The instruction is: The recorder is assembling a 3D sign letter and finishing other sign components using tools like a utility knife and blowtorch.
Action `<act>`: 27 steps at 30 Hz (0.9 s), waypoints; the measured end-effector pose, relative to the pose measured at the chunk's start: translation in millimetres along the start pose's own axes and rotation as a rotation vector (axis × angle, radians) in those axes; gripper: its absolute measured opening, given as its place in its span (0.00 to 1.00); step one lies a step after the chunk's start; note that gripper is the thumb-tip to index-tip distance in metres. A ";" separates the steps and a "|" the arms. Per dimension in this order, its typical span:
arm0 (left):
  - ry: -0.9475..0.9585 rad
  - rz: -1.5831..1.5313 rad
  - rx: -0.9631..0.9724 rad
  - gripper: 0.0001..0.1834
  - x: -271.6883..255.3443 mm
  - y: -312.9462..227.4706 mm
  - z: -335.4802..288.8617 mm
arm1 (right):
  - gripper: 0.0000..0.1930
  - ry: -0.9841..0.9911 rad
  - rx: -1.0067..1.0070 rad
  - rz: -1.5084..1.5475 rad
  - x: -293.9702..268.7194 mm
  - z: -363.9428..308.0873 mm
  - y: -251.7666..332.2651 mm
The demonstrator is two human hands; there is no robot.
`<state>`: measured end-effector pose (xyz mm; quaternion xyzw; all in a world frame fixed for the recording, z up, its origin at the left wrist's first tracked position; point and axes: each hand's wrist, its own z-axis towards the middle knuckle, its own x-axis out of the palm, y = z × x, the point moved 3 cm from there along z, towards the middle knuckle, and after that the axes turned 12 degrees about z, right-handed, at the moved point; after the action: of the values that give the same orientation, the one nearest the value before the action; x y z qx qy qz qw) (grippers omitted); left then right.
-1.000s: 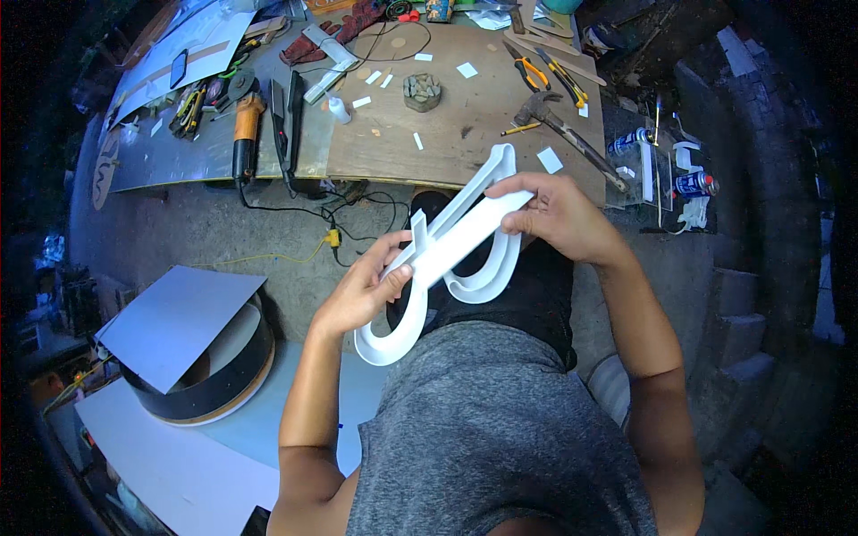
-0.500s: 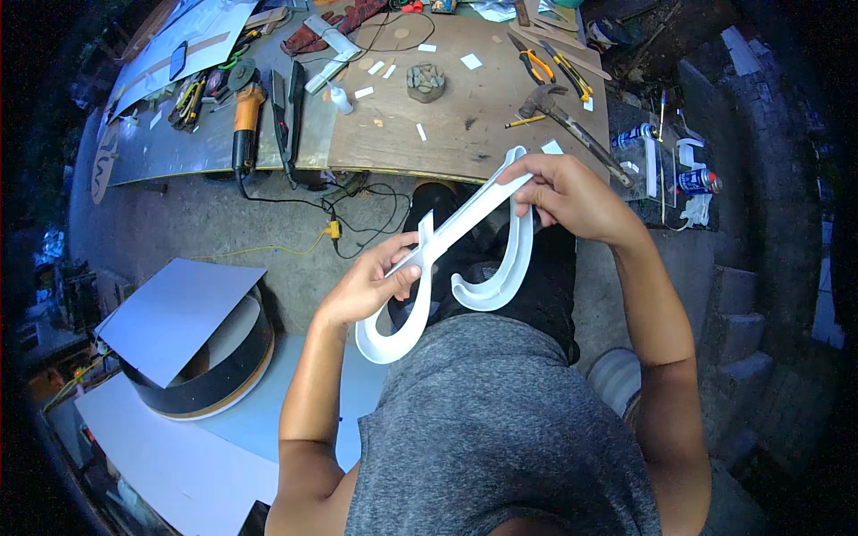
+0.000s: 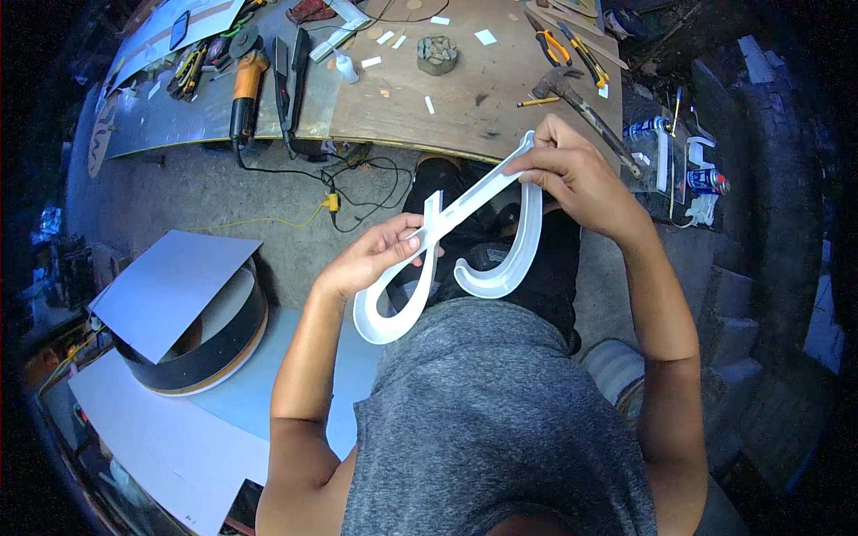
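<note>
A white channel-shaped letter (image 3: 475,198), hollow with thin raised walls, hangs over my lap between both hands. One end forms a closed loop and the other a curved hook. My left hand (image 3: 380,255) grips it where the strips cross above the loop, thumb on top. At the upper right end, my right hand (image 3: 567,174) pinches the straight stroke near the hook's top, with the fingers bent over its edge. Some of the fingertips of both hands are hidden behind the white walls.
Ahead stands a workbench (image 3: 393,116) with an angle grinder (image 3: 247,89), a hair straightener (image 3: 290,85), a small white bottle (image 3: 346,68), a stone-like round block (image 3: 437,55), a hammer (image 3: 585,116) and pliers (image 3: 547,42). At left, a sheet (image 3: 174,286) rests on a round drum form (image 3: 206,357).
The letter has turned slightly, showing more of its hollow inside. My right hand has shifted up and rightward along with its end. The bench sits higher in view.
</note>
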<state>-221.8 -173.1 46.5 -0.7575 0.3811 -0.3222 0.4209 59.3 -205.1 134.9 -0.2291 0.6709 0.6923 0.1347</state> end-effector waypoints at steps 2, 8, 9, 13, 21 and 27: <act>0.003 -0.009 0.008 0.32 -0.1 1.1 0.5 | 0.08 0.021 -0.033 -0.077 3.2 -0.2 -0.5; -0.005 0.030 0.024 0.30 1.0 0.1 1.2 | 0.08 0.081 -0.144 -0.183 2.1 1.9 0.5; 0.010 0.042 0.014 0.28 0.4 1.0 1.2 | 0.08 0.083 -0.146 -0.183 1.9 2.4 0.6; 0.005 0.029 0.016 0.25 -0.1 2.4 -0.5 | 0.09 0.062 -0.158 -0.248 2.4 0.6 5.9; -0.019 0.072 -0.027 0.33 3.4 0.3 1.2 | 0.05 0.054 -0.234 -0.406 9.7 3.2 6.9; -0.013 0.093 -0.022 0.31 6.7 -0.3 0.2 | 0.06 0.083 -0.292 -0.461 15.9 1.1 10.7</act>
<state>-218.2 -178.6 47.8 -0.7458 0.4164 -0.2931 0.4295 40.3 -206.5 136.2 -0.4208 0.4993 0.7227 0.2266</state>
